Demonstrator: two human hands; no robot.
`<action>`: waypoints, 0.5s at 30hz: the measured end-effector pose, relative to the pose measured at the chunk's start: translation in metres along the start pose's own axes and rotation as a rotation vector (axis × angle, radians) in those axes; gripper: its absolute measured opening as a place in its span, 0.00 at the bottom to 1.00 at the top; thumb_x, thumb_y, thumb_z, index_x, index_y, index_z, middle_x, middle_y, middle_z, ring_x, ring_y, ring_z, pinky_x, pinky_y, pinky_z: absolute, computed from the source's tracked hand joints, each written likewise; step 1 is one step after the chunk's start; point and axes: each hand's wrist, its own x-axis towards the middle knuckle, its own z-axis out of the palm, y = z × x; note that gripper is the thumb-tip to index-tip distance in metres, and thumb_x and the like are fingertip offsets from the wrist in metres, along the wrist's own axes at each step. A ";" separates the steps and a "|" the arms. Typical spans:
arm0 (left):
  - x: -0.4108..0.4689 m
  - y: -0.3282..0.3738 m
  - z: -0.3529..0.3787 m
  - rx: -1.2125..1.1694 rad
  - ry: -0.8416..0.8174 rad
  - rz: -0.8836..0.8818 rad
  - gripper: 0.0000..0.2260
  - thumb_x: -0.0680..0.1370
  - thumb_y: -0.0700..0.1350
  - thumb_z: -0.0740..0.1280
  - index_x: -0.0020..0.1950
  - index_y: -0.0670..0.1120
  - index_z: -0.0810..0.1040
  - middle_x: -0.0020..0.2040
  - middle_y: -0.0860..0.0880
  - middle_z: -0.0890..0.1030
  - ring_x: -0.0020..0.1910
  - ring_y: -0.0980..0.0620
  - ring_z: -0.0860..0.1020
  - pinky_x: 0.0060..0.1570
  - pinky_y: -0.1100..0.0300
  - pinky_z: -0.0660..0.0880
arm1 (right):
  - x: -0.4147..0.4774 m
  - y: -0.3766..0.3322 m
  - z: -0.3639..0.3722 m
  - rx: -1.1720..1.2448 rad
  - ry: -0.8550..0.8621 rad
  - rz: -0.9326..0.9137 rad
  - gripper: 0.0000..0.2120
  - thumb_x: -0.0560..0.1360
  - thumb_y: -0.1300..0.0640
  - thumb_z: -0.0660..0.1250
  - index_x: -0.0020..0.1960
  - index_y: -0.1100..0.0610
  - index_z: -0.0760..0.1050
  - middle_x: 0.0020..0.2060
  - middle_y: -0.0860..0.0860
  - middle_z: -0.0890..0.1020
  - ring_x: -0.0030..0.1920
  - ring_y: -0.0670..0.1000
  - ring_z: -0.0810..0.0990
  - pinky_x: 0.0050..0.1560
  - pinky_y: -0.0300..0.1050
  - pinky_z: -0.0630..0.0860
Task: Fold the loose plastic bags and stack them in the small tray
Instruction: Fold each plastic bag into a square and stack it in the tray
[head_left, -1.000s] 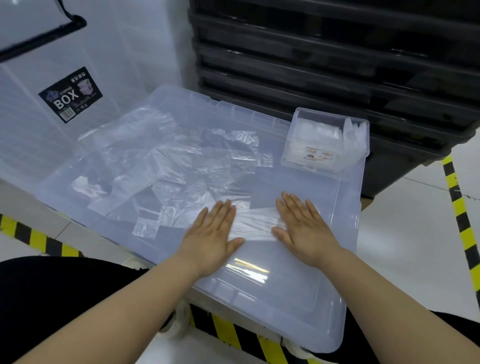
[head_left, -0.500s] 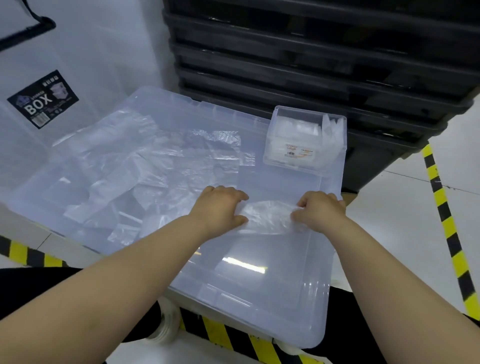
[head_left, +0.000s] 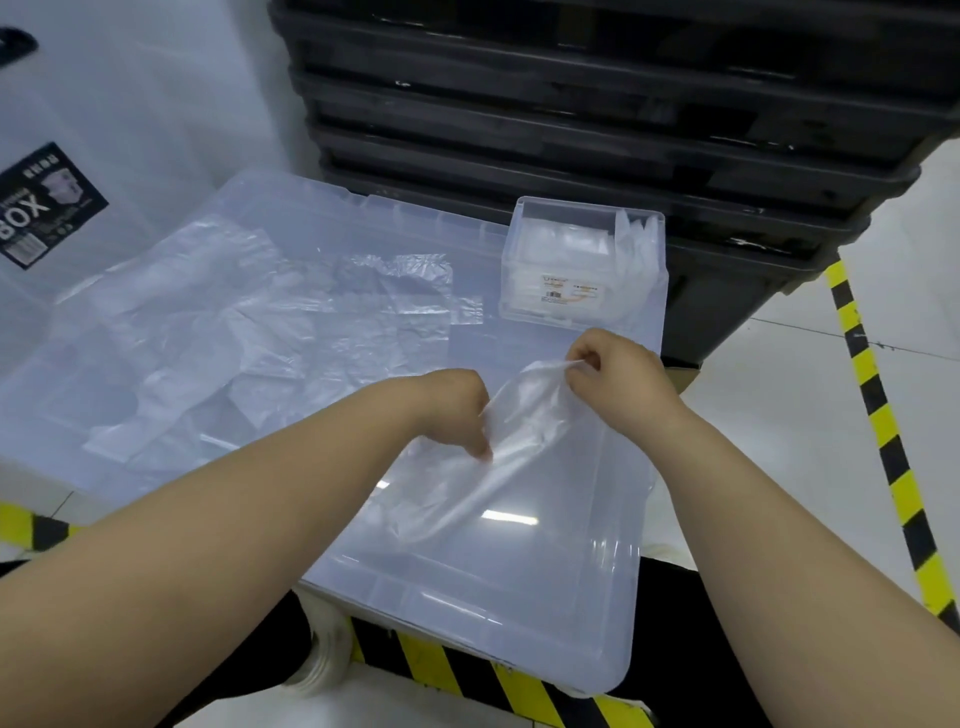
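lid (head_left: 467, 597): lies flat before the person and is the landmark for every line below
small tray (head_left: 587, 206): on the lid's far right corner
folded bags (head_left: 566, 249): in the small tray
loose bags (head_left: 260, 338): spread over the lid's left half and middle, overlapping
held bag (head_left: 514, 441): above the lid's right half, before the small tray, slanting between both hands
left hand (head_left: 457, 410): over the lid's middle, pinching the held bag's left edge
right hand (head_left: 613, 369): over the lid's right side, just before the small tray, pinching the held bag's far end
crates (head_left: 571, 104): stacked behind the lid's far edge
storage box (head_left: 104, 104): behind the lid, to the left
floor tape (head_left: 872, 415): right of the lid, well apart, with more under its near edge
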 end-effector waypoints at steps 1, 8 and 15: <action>-0.003 -0.002 0.000 -0.068 0.008 0.009 0.14 0.73 0.47 0.71 0.33 0.44 0.68 0.32 0.51 0.68 0.32 0.53 0.68 0.29 0.65 0.63 | 0.000 0.000 0.000 0.030 0.031 -0.009 0.05 0.77 0.58 0.59 0.49 0.53 0.74 0.48 0.51 0.78 0.54 0.56 0.74 0.55 0.48 0.72; -0.020 -0.015 0.014 -0.877 0.234 -0.015 0.18 0.73 0.41 0.71 0.27 0.46 0.66 0.20 0.55 0.67 0.21 0.58 0.66 0.22 0.70 0.63 | -0.003 -0.005 -0.003 0.113 0.283 -0.159 0.21 0.75 0.63 0.63 0.68 0.58 0.66 0.67 0.52 0.68 0.67 0.52 0.64 0.64 0.38 0.59; -0.014 -0.010 0.047 -1.330 0.515 -0.254 0.11 0.78 0.38 0.63 0.35 0.44 0.73 0.29 0.48 0.71 0.23 0.55 0.70 0.17 0.71 0.62 | -0.021 -0.018 0.023 -0.044 0.072 -0.469 0.17 0.73 0.67 0.64 0.61 0.63 0.75 0.63 0.57 0.75 0.65 0.57 0.72 0.64 0.45 0.63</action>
